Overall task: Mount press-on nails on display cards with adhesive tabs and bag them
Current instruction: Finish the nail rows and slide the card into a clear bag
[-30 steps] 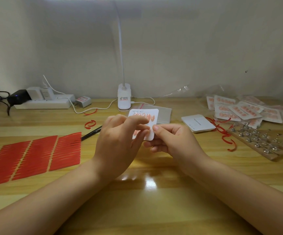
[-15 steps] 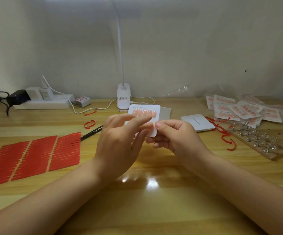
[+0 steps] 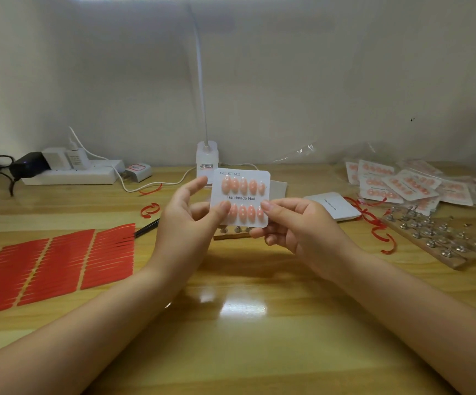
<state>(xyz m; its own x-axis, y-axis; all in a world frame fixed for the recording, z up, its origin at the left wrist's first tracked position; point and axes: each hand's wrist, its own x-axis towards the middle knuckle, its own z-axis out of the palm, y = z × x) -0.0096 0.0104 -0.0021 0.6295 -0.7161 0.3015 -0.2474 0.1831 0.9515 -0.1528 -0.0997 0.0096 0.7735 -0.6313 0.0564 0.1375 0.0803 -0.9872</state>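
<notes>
A white display card [image 3: 241,197] printed "Handmade Nail" stands upright above the table's middle, facing me. It carries two rows of pink press-on nails [image 3: 243,186]. My left hand [image 3: 187,223] pinches its lower left corner with the thumb on the front, the other fingers spread. My right hand [image 3: 296,226] grips the lower right corner, thumb on the front. Red adhesive tab sheets [image 3: 54,263] lie flat at the left. A pile of bagged nail cards [image 3: 402,185] sits at the back right.
A wooden strip with metal nail stands [image 3: 436,238] lies at the right, with red peeled strips [image 3: 381,233] beside it. A stack of blank white cards [image 3: 333,206] is behind my right hand. A lamp base [image 3: 207,161], power strip [image 3: 68,173] and black pen [image 3: 145,228] are further back and left.
Both hands have lifted the card and tilted it upright toward me, so both rows of nails now show. My left fingers have slid off the card's front to its lower left corner.
</notes>
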